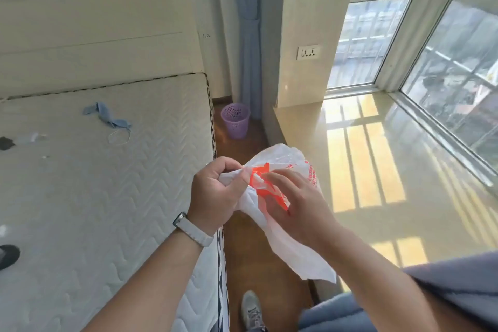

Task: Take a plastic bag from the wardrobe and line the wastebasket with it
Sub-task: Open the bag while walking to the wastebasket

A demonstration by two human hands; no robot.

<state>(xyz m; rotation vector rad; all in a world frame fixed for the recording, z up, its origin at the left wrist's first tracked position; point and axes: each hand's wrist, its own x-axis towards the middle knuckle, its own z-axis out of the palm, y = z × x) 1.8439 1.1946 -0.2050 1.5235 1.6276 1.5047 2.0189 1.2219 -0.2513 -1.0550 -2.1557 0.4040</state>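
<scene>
A white plastic bag (293,248) with red print hangs crumpled between my hands in the middle of the view. My left hand (215,191) grips a bunched corner of it, fingers curled. My right hand (293,202) pinches the bag's red-printed part with thumb and fingertips. A purple perforated wastebasket (235,120) stands on the wooden floor farther ahead, in the corner between the bed and the wall, with nothing visible inside. The wardrobe is out of view.
A bare white mattress (94,183) fills the left, with blue cloth (107,116) and small scraps on it. A narrow wooden floor strip (242,250) runs between the bed and a sunlit window ledge (377,170). A blue curtain (249,35) hangs behind the basket.
</scene>
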